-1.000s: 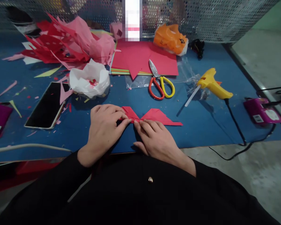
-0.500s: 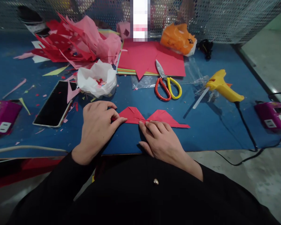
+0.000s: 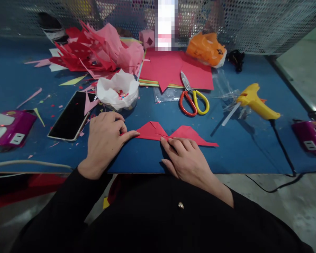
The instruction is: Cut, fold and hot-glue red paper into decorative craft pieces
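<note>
A folded piece of red paper lies near the table's front edge, with two peaks along its top and a narrow point at the right. At its left end my left hand is closed, the thumb and bent fingers pinching the paper's tip. My right hand presses its bent fingertips on the lower middle of the paper, holding it against the table. The right thumb rests below, apart from the paper. Behind the paper lie scissors with one red and one yellow handle.
Several coloured sheets are stacked at the back. A paper-lined bowl holds scraps, beside a phone. Cut pink and red paper is piled at back left. A yellow glue gun with a cord lies right, near a purple socket block.
My left hand has slid a little left along the paper's left end. The right hand stays pressed on the middle. The whole view has shifted slightly.
</note>
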A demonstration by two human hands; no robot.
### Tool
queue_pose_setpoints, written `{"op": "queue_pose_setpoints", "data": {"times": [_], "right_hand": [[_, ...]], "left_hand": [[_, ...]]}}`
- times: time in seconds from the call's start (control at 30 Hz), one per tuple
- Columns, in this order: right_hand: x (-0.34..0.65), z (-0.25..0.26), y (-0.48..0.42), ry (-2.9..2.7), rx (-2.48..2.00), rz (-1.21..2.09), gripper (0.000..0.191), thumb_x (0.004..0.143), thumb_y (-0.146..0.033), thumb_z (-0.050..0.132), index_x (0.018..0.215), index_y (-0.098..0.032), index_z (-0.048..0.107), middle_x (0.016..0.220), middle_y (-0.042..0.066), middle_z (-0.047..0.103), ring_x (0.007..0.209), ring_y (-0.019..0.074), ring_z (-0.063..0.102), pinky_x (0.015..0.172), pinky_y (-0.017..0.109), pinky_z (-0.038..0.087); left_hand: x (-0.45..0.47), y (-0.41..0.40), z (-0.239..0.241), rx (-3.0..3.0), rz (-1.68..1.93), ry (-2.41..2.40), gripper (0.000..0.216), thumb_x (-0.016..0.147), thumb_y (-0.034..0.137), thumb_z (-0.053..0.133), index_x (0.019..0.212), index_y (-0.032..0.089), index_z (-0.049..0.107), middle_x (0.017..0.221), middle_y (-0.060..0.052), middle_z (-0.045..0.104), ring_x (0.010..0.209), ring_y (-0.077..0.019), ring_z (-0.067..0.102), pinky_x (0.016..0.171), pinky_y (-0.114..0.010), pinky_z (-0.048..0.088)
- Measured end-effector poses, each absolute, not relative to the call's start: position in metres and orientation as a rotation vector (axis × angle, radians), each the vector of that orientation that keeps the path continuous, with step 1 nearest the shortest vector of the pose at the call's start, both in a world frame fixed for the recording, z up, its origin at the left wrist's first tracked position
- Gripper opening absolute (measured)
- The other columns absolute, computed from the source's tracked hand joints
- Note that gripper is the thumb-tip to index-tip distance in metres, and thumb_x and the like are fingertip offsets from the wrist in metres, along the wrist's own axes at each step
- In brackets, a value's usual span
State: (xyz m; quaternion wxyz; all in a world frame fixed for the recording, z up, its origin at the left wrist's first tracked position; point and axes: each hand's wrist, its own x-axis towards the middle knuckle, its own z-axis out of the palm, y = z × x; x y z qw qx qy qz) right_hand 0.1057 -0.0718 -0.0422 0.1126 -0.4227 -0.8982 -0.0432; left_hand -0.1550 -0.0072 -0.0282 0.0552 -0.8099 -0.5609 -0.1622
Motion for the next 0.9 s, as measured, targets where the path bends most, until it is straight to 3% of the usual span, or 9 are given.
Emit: {"op": "queue_pose_setpoints", "data": {"times": [0.13,0.27,0.33,0.37,0.43,0.53,0.7,0.9], "right_hand": [[0.106,-0.041,-0.072,-2.643,-1.245,-0.1,0.054,0.105,-0.042,0.037,0.142,-0.005,0.051,0.117,0.017,0.066,0.107,0.0294,0.054,0.086,0.042,0.046],[0.106,-0.04,-0.072,-2.639,-1.247,-0.075,0.054,0.104,-0.042,0.038,0.142,-0.005,0.05,0.116,0.017,0.065,0.106,0.0296,0.053,0.086,0.043,0.046],[0.106,-0.04,-0.072,-2.642,-1.249,-0.059,0.054,0.104,-0.041,0.038,0.143,-0.006,0.05,0.116,0.017,0.065,0.107,0.0298,0.053,0.086,0.043,0.046],[0.106,-0.04,-0.072,-2.643,-1.252,-0.053,0.053,0.104,-0.041,0.038,0.143,-0.006,0.05,0.116,0.017,0.065,0.107,0.0298,0.053,0.086,0.043,0.046],[0.106,-0.04,-0.072,-2.64,-1.259,-0.043,0.053,0.104,-0.04,0.039,0.143,-0.006,0.049,0.117,0.017,0.065,0.108,0.0298,0.053,0.087,0.043,0.046],[0.106,-0.04,-0.073,-2.623,-1.269,-0.033,0.049,0.103,-0.039,0.042,0.139,-0.007,0.053,0.118,0.016,0.065,0.109,0.0297,0.052,0.088,0.043,0.046],[0.105,-0.04,-0.073,-2.623,-1.272,-0.024,0.045,0.102,-0.037,0.044,0.134,-0.008,0.057,0.118,0.016,0.065,0.109,0.0298,0.052,0.089,0.043,0.045],[0.106,-0.04,-0.074,-2.622,-1.285,-0.012,0.049,0.102,-0.037,0.042,0.14,-0.007,0.052,0.12,0.017,0.065,0.11,0.0307,0.053,0.09,0.045,0.046]], "left_hand": [[-0.165,-0.011,-0.022,-2.385,-0.434,-1.737,0.046,0.094,0.053,0.059,0.06,0.023,0.053,0.093,-0.007,0.068,0.093,-0.0292,0.063,0.075,-0.047,0.049],[-0.158,-0.033,-0.012,-2.234,-0.5,-1.779,0.028,0.103,0.04,0.047,0.09,0.021,0.064,0.101,-0.006,0.069,0.1,-0.027,0.065,0.081,-0.046,0.053],[-0.145,-0.048,-0.011,-2.164,-0.691,-1.676,0.017,0.1,0.03,0.053,0.104,0.02,0.066,0.109,-0.008,0.072,0.105,-0.028,0.066,0.088,-0.047,0.052],[-0.138,-0.054,-0.012,-2.172,-0.833,-1.515,0.013,0.097,0.026,0.058,0.104,0.019,0.067,0.104,-0.008,0.074,0.099,-0.0272,0.069,0.085,-0.045,0.053],[-0.122,-0.063,-0.016,-2.481,-0.802,-1.278,0.021,0.096,0.02,0.059,0.115,0.018,0.066,0.109,-0.008,0.077,0.103,-0.0265,0.07,0.088,-0.043,0.054],[-0.103,-0.068,-0.027,-2.718,-0.703,-1.038,0.037,0.1,0.031,0.054,0.128,0.008,0.062,0.125,-0.015,0.073,0.114,-0.0288,0.068,0.095,-0.042,0.053],[-0.094,-0.069,-0.038,-2.732,-0.515,-0.991,0.062,0.104,0.05,0.037,0.131,-0.001,0.06,0.134,-0.021,0.065,0.124,-0.0308,0.063,0.105,-0.043,0.047],[-0.093,-0.071,-0.037,-2.693,-0.457,-1.013,0.065,0.105,0.051,0.034,0.131,-0.003,0.06,0.133,-0.021,0.066,0.121,-0.0315,0.065,0.105,-0.044,0.045]]}}
